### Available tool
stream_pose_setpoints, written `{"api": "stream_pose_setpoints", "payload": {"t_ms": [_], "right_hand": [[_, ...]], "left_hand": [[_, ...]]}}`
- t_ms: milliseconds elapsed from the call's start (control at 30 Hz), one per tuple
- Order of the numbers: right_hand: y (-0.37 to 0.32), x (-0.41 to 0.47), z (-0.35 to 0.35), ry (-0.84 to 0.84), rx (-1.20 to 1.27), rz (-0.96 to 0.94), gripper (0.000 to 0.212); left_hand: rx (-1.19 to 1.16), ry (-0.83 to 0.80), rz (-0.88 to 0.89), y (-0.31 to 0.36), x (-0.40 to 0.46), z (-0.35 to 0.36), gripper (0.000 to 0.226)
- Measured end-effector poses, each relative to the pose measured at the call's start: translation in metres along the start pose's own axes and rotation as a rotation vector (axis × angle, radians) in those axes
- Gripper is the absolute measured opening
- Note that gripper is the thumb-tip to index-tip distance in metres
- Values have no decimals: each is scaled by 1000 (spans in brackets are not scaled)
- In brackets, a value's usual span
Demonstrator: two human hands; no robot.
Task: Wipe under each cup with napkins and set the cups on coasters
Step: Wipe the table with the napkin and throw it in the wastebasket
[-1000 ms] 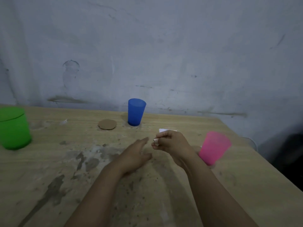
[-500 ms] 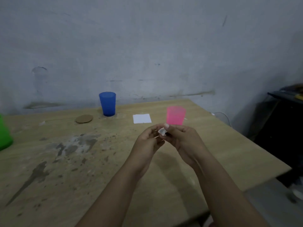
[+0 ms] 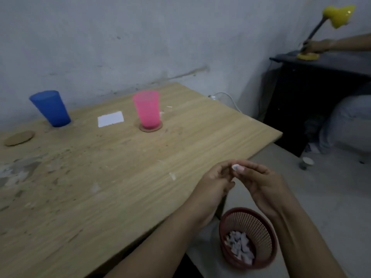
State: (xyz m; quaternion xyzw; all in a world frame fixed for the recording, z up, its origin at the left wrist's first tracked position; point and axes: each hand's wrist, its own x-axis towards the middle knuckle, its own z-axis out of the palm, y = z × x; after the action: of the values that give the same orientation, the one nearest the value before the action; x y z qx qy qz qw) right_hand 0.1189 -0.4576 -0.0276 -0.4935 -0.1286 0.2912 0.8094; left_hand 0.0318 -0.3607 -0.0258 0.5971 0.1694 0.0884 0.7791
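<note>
A pink cup (image 3: 148, 110) stands upright on a round cork coaster (image 3: 158, 128) at the back of the wooden table (image 3: 120, 177). Left of it lies a flat white napkin (image 3: 110, 118), then a blue cup (image 3: 51, 108) standing on the bare wood. A second cork coaster (image 3: 19, 138) lies bare at the far left. My left hand (image 3: 215, 182) and my right hand (image 3: 261, 181) meet over the table's right front edge, fingers pinched together on a small crumpled napkin (image 3: 235, 167).
A reddish-brown mesh wastebasket (image 3: 261, 227) with several crumpled napkins stands on the floor below my hands. At the right, another person's hand holds a yellow desk lamp (image 3: 331, 19) on a dark cabinet (image 3: 313, 93). A white cable (image 3: 226, 96) hangs behind the table.
My view swung right and down, bringing the wastebasket, lamp and cabinet into sight. My hands carried the crumpled napkin from mid-table to the right front edge. The green container left the view.
</note>
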Motion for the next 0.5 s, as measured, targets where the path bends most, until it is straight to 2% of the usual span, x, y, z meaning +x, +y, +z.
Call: {"api": "stream_pose_setpoints", "payload": {"t_ms": [67,133,200,267,300,367,500], "right_hand": [[5,-2,-33,69,1,82,37],[9,-5,-63,138,8,157,34],[15,-5,-89,178,39,212,40],[21,-3,-109,216,79,241,29],[27,0,-121,247,97,261,19],[43,7,-139,344,116,313,11],[96,30,-172,568,93,494,11]], "left_hand": [[101,-28,-50,-20,13,17,41],[223,-44,-92,-41,27,32,42],[382,-68,-82,-60,37,48,47],[481,-102,-91,-78,48,59,54],[501,-105,-138,-89,54,64,56],[531,-91,-237,-112,70,66,58],[749,-198,-357,-149,94,60,34]]}}
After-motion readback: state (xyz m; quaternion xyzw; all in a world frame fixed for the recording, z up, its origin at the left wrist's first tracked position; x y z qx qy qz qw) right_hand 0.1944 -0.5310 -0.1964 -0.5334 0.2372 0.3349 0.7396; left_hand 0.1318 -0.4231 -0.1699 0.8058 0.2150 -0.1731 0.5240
